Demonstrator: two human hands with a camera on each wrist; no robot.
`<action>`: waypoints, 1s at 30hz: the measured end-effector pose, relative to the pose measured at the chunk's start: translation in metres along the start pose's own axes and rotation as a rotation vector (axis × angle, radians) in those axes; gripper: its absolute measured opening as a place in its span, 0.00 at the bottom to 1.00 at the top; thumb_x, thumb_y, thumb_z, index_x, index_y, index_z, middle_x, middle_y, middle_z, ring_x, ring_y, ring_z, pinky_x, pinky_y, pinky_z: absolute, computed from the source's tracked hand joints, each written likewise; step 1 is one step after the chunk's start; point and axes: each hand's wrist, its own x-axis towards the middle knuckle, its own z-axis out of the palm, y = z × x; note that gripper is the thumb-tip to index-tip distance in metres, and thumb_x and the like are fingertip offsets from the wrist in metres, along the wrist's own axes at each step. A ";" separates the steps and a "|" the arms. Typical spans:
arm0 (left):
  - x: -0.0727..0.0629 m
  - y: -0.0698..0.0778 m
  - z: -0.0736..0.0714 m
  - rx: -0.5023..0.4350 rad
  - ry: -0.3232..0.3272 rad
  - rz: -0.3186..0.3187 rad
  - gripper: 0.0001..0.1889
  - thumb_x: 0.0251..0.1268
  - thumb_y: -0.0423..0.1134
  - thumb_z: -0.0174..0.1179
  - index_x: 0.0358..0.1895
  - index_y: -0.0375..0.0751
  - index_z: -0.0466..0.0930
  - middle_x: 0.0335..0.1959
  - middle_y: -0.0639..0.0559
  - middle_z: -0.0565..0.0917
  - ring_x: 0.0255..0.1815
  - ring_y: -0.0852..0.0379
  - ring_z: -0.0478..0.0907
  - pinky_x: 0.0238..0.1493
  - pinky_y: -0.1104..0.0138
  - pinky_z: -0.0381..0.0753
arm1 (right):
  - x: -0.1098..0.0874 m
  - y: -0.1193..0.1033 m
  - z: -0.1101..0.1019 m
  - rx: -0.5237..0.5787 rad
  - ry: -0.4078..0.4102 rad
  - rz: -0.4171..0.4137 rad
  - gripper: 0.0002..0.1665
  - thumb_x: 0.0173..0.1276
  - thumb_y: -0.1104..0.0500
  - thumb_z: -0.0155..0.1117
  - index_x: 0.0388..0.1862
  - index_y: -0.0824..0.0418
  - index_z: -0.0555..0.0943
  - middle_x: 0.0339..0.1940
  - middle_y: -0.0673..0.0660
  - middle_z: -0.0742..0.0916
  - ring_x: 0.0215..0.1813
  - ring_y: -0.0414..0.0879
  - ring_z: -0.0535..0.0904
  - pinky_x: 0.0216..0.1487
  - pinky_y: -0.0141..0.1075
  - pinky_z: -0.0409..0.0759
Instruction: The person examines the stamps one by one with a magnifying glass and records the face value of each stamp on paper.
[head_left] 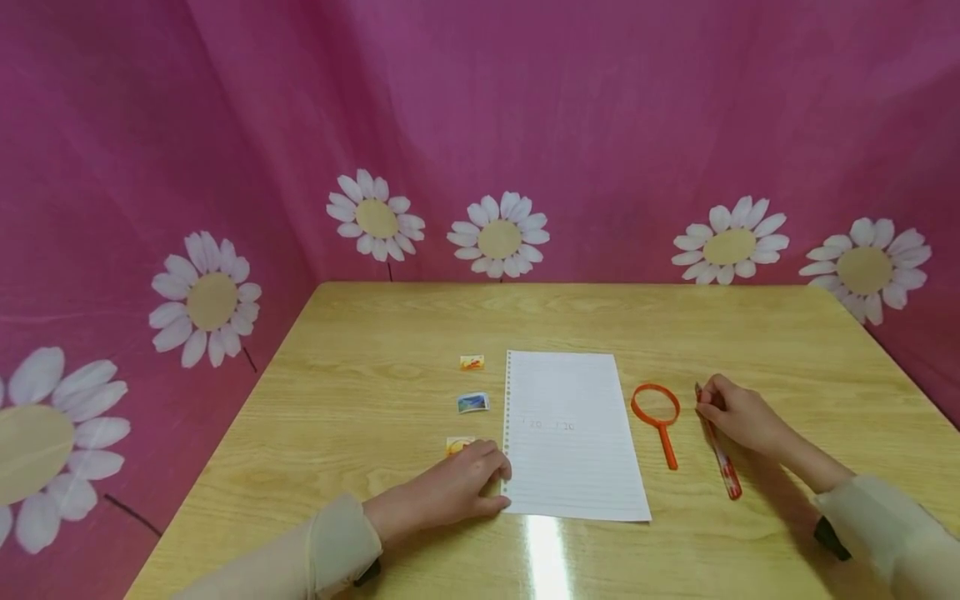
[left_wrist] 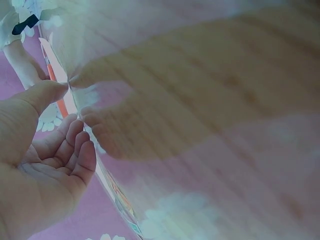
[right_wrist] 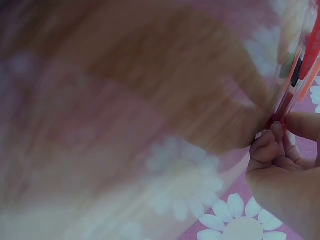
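Observation:
A lined sheet of paper (head_left: 566,475) with punched holes down its left side bears faint handwritten figures. My left hand (head_left: 457,487) rests at its left edge, with fingertips and thumb right on the margin and the fingers relaxed. My right hand (head_left: 738,417) pinches a red-and-clear pen (head_left: 724,467) near its far end; the pen's red end points toward me. In the right wrist view, thumb and fingers close around the pen (right_wrist: 285,105). An orange magnifying glass (head_left: 667,446) lies between paper and pen, its handle toward me.
Left of the paper, small stamp-like pictures stand in a column: a yellow-red one (head_left: 472,362), a blue-green one (head_left: 473,402), and another yellow one (head_left: 458,445) partly behind my left hand. A pink flowered curtain (head_left: 600,125) borders the wooden table (head_left: 337,400).

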 end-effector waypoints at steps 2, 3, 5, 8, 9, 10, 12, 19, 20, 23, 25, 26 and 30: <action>0.000 0.001 -0.002 -0.005 0.001 0.002 0.13 0.64 0.45 0.65 0.43 0.41 0.79 0.39 0.55 0.76 0.39 0.64 0.66 0.44 0.75 0.71 | 0.001 -0.001 -0.001 0.001 0.001 0.002 0.07 0.71 0.65 0.58 0.35 0.64 0.70 0.27 0.54 0.78 0.27 0.37 0.66 0.30 0.30 0.65; 0.000 0.001 -0.002 -0.006 0.000 0.001 0.13 0.64 0.45 0.65 0.43 0.41 0.78 0.39 0.55 0.76 0.39 0.64 0.66 0.44 0.75 0.71 | 0.001 -0.001 -0.001 0.000 0.003 0.003 0.07 0.71 0.65 0.58 0.35 0.64 0.70 0.27 0.54 0.78 0.27 0.38 0.66 0.30 0.30 0.65; 0.000 0.001 -0.003 -0.006 0.001 0.007 0.12 0.64 0.45 0.65 0.43 0.41 0.78 0.39 0.55 0.76 0.39 0.64 0.66 0.44 0.74 0.71 | 0.001 -0.001 -0.002 -0.001 0.006 0.007 0.07 0.71 0.65 0.58 0.35 0.64 0.70 0.28 0.54 0.78 0.28 0.38 0.66 0.30 0.30 0.65; 0.000 0.001 -0.003 -0.007 -0.005 0.008 0.12 0.64 0.45 0.65 0.43 0.41 0.77 0.40 0.55 0.76 0.40 0.64 0.66 0.45 0.74 0.72 | 0.001 -0.002 -0.002 -0.001 0.012 0.008 0.07 0.71 0.64 0.58 0.35 0.63 0.70 0.27 0.54 0.78 0.28 0.38 0.66 0.30 0.30 0.65; 0.000 0.001 -0.003 -0.004 -0.005 0.011 0.12 0.64 0.45 0.65 0.43 0.42 0.77 0.40 0.55 0.76 0.40 0.64 0.66 0.44 0.74 0.72 | 0.000 -0.002 -0.002 0.004 0.012 0.010 0.07 0.72 0.64 0.58 0.35 0.64 0.70 0.27 0.54 0.78 0.27 0.38 0.66 0.30 0.31 0.65; 0.000 0.001 -0.002 0.004 -0.003 0.017 0.12 0.64 0.45 0.65 0.43 0.42 0.77 0.40 0.55 0.76 0.40 0.64 0.66 0.45 0.75 0.71 | 0.000 -0.003 -0.002 0.007 0.014 0.013 0.07 0.72 0.64 0.58 0.35 0.64 0.70 0.27 0.54 0.78 0.27 0.38 0.66 0.30 0.31 0.65; -0.001 0.001 -0.001 0.013 0.006 0.026 0.12 0.64 0.46 0.64 0.43 0.43 0.77 0.40 0.56 0.75 0.40 0.64 0.66 0.45 0.75 0.71 | -0.002 -0.004 -0.003 0.011 0.025 0.014 0.07 0.72 0.63 0.58 0.36 0.64 0.70 0.26 0.53 0.78 0.26 0.37 0.67 0.30 0.30 0.65; -0.004 -0.002 -0.001 -0.062 0.072 0.021 0.11 0.65 0.43 0.63 0.43 0.43 0.76 0.42 0.55 0.75 0.43 0.63 0.69 0.49 0.72 0.75 | -0.005 -0.014 0.000 0.025 0.083 -0.061 0.08 0.70 0.65 0.60 0.36 0.64 0.69 0.21 0.51 0.75 0.21 0.33 0.64 0.24 0.30 0.63; -0.004 -0.002 -0.002 -0.076 0.086 0.013 0.10 0.65 0.43 0.63 0.44 0.43 0.76 0.42 0.55 0.76 0.44 0.63 0.69 0.50 0.71 0.75 | -0.005 -0.016 0.002 0.031 0.089 -0.075 0.09 0.69 0.65 0.61 0.35 0.63 0.69 0.21 0.51 0.75 0.21 0.32 0.64 0.23 0.29 0.63; -0.003 -0.005 -0.003 -0.100 0.135 0.007 0.09 0.65 0.40 0.62 0.44 0.41 0.77 0.42 0.53 0.76 0.44 0.61 0.70 0.50 0.69 0.76 | -0.007 -0.023 0.005 0.057 0.091 -0.096 0.08 0.69 0.65 0.61 0.35 0.63 0.70 0.20 0.50 0.75 0.21 0.31 0.63 0.22 0.29 0.64; -0.001 -0.008 -0.005 -0.103 0.175 0.011 0.09 0.64 0.38 0.63 0.44 0.40 0.77 0.41 0.52 0.76 0.43 0.60 0.70 0.48 0.69 0.76 | -0.008 -0.028 0.008 0.055 0.092 -0.102 0.08 0.68 0.65 0.62 0.34 0.63 0.70 0.20 0.50 0.75 0.21 0.30 0.62 0.21 0.28 0.64; 0.000 -0.009 -0.005 -0.097 0.195 0.014 0.09 0.64 0.37 0.63 0.44 0.39 0.77 0.40 0.52 0.76 0.42 0.60 0.70 0.47 0.69 0.76 | -0.009 -0.030 0.009 0.052 0.094 -0.102 0.08 0.68 0.65 0.62 0.34 0.63 0.70 0.20 0.50 0.74 0.21 0.30 0.62 0.21 0.28 0.64; 0.004 -0.018 -0.008 -0.109 0.264 0.000 0.09 0.62 0.34 0.64 0.43 0.37 0.76 0.38 0.50 0.76 0.39 0.57 0.71 0.43 0.70 0.75 | -0.012 -0.038 0.012 0.044 0.091 -0.088 0.10 0.67 0.63 0.64 0.33 0.63 0.71 0.20 0.49 0.73 0.21 0.31 0.61 0.21 0.28 0.63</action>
